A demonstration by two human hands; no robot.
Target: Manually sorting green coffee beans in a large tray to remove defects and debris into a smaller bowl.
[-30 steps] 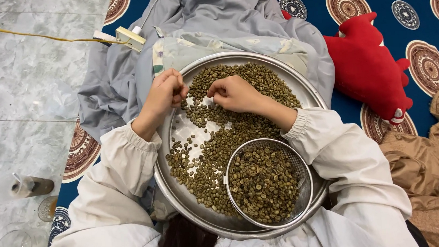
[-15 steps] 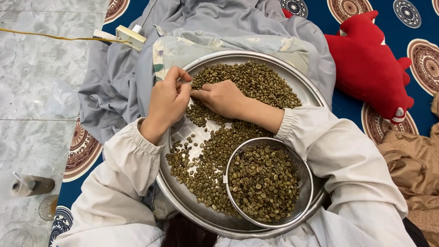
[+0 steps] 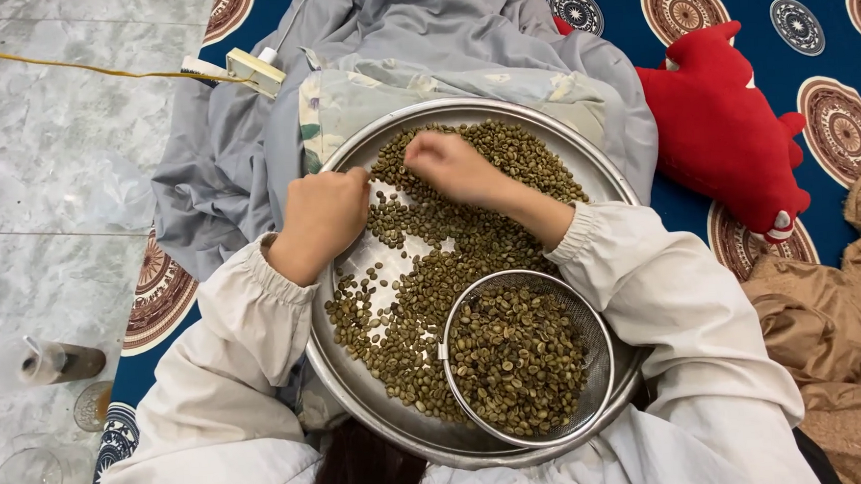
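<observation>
My left hand (image 3: pixel 323 213) rests curled shut at the tray's (image 3: pixel 360 393) left edge. My right hand (image 3: pixel 451 164), fingers bunched, picks among the green beans (image 3: pixel 470 240) near its far edge.

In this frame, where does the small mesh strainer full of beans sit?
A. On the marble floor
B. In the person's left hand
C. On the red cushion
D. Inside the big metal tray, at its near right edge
D: the mesh strainer rests inside the big metal tray among the loose beans, untouched by either hand.
</observation>
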